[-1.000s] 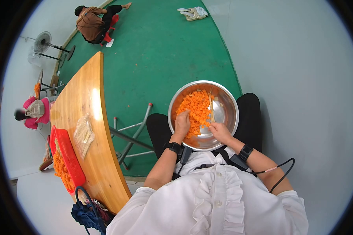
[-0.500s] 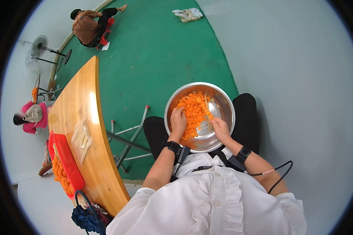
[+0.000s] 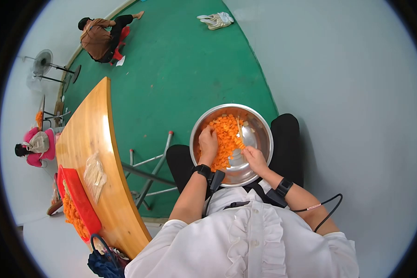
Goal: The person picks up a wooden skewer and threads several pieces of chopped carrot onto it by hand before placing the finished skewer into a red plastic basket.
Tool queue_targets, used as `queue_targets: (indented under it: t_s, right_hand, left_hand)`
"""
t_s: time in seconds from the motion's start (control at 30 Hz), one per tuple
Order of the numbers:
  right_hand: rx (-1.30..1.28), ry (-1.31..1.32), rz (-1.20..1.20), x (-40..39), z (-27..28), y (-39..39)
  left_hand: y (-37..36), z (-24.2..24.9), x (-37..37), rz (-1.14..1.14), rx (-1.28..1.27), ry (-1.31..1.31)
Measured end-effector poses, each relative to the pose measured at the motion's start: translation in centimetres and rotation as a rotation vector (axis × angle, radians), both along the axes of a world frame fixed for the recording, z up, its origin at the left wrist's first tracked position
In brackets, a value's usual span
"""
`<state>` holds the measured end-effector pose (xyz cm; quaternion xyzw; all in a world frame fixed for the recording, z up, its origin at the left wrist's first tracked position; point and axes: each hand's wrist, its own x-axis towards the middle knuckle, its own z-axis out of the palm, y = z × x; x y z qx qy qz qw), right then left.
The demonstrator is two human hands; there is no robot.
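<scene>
A steel bowl rests on my lap, with many small orange cubes heaped mostly in its left half. My left hand is inside the bowl at the left of the heap, its fingers bent down among the cubes; what they hold is hidden. With closed fingers, my right hand grips a thin skewer threaded with several orange cubes at the heap's right side. Thin bare sticks lie beside it, reaching toward the bowl's far rim.
On the left, a wooden table holds a bag of sticks and a red tray of orange pieces. A dark blue bag hangs near its corner. Two people sit farther off, near a fan. Shoes lie on the green floor.
The view has shifted slightly, so the bowl appears lower and a little left. My right hand has moved slightly toward the heap with the skewer; my left fingers remain among the cubes.
</scene>
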<state>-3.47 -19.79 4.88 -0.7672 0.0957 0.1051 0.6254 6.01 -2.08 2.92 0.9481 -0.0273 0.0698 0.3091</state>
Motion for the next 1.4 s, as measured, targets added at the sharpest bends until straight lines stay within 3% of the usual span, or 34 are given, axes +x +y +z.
queue_targets:
  t_s: [0.1,0.13,0.27,0.87,1.07,1.4]
  right_hand:
    - [-0.019,-0.013,0.106,-0.2,0.4,0.2]
    - [-0.027,-0.010,0.156,-0.1,0.6,0.2]
    - [-0.098,-0.013,0.230,-0.3,0.6,0.3]
    - [-0.105,-0.057,0.230,-0.5,0.3,0.3]
    - [-0.142,-0.067,0.256,-0.5,0.3,0.3]
    - [-0.208,-0.099,0.275,-0.6,0.4,0.4]
  left_hand:
    - [0.5,1.6,-0.8,0.353,-0.622,0.432]
    - [0.9,1.8,-1.2,0.375,-0.833,0.471]
    - [1.7,0.8,-2.2,0.417,-0.990,0.442]
    - [1.2,1.0,-2.6,0.341,-0.765,0.396]
    - [1.6,0.9,-3.0,0.065,-0.167,-0.014]
    - [2.4,1.9,-2.9,-0.010,-0.167,0.083]
